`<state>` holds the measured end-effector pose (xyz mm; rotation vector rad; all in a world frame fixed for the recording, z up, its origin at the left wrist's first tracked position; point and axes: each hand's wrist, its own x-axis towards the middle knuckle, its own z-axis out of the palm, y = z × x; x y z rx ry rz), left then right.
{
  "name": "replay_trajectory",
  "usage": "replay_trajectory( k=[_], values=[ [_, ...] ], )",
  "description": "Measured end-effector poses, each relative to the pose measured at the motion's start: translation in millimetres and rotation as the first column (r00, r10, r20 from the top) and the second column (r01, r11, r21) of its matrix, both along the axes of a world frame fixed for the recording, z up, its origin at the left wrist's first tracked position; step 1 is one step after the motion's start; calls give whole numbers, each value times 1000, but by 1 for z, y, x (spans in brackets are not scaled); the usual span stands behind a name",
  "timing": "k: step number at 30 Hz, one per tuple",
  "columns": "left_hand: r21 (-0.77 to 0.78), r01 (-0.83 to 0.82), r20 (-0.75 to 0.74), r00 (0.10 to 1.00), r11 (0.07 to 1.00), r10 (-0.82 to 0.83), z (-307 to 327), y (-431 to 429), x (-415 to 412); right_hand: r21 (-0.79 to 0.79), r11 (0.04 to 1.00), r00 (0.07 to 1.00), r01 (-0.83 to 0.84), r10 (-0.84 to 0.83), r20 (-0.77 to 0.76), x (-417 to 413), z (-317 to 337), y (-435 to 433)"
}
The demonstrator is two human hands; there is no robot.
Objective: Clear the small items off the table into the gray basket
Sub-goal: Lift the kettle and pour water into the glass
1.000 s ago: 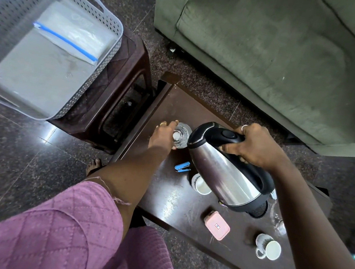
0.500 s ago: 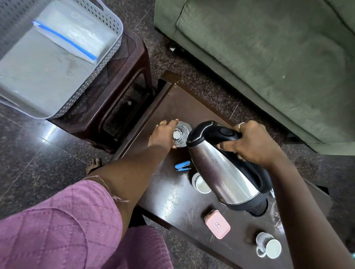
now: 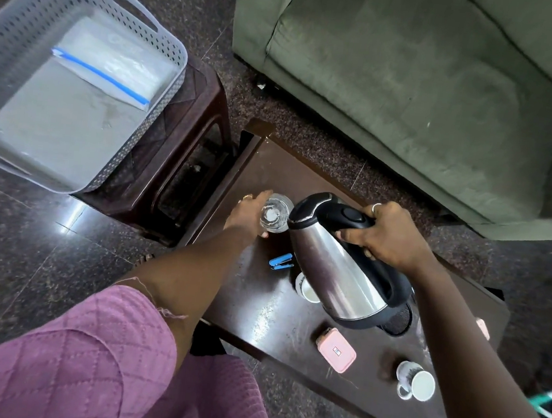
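Left hand (image 3: 245,214) grips glass (image 3: 276,213) — right hand (image 3: 386,236), kettle (image 3: 332,271).

A home living room is seen: a green sofa (image 3: 413,104) is placed beside a low dark desk (image 3: 271,171) on a polished stone floor (image 3: 28,245).

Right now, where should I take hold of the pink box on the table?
Probably pinch the pink box across its two long sides, coming from above: it lies flat, lid up, with bare table on each side.
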<state>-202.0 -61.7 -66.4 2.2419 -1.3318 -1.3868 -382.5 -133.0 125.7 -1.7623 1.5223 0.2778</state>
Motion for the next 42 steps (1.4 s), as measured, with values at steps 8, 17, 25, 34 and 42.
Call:
replay_trajectory(
  k=[8, 17, 25, 34, 42],
  values=[
    [6, 1, -46, 999, 1000, -1, 1, 29, 28, -107, 986, 991, 130, -126, 41, -19, 0, 24],
    [-277, -150, -20, 988, 949, 150, 26, 68, 89, -173, 876, 870, 449, -385, 309, -3, 15, 68],
    [-639, -249, 171, 877, 728, 450, 59, 86, 200, -107, 894, 713, 435, -269, 647, 109, 33, 74],
    [-587, -601, 161, 571, 543, 805, 62, 131, 320, -1, 926, 448, 379, -182, 875, 257, 17, 82],
    [-490, -633, 159, 611, 599, 776, 29, 155, 341, -23, 941, 411, 338, -125, 903, 373, -26, 92]
  ],
)
